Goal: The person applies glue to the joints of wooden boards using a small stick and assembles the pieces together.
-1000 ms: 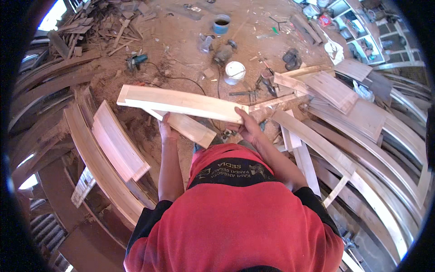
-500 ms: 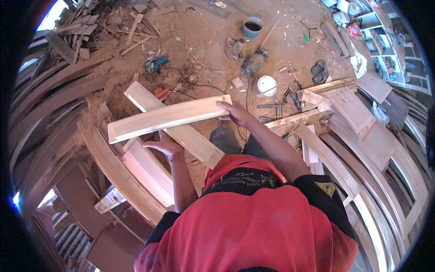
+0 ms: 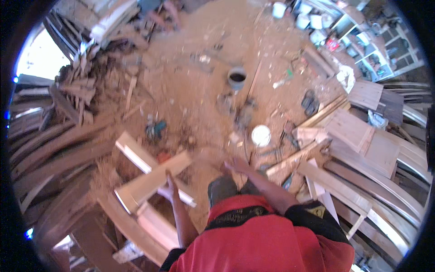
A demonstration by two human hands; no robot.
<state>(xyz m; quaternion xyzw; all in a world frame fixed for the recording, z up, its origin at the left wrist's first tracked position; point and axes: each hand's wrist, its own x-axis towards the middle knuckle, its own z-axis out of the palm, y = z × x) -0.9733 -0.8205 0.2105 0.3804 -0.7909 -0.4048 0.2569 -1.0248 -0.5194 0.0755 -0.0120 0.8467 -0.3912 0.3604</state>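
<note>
Nearest, the left hand (image 3: 168, 190) sits at about seven o'clock from the picture's centre, its fingers curled up onto the near edge of the pale, long, flat wooden board (image 3: 152, 181), which lies slanted across a second pale plank (image 3: 136, 156) and rests above a curved light-wood frame piece (image 3: 152, 226) at six to seven o'clock. The board looks stiff and fairly light for its length, dry and unfinished, so the grip should not slip; splinters and sharp corners are the likelier nuisance. Judging by its length, it would balance best held near its middle with a second hand toward the far end, since one hand at the edge lets it swing. The right hand (image 3: 235, 165), just below centre, is clear of the board, fingers loosely spread and holding nothing, though motion blur hides the tips. Farther out lie a round white lid (image 3: 261, 135) at two o'clock, stacked panelled doors (image 3: 362, 140) at three o'clock, and a dark bucket (image 3: 237, 78) at twelve o'clock on the sawdust floor (image 3: 190, 90). Against half a second ago, the right hand has let go of the board's upper edge, the board has dropped lower and swung to the left, and the view has tipped farther across the floor
</note>
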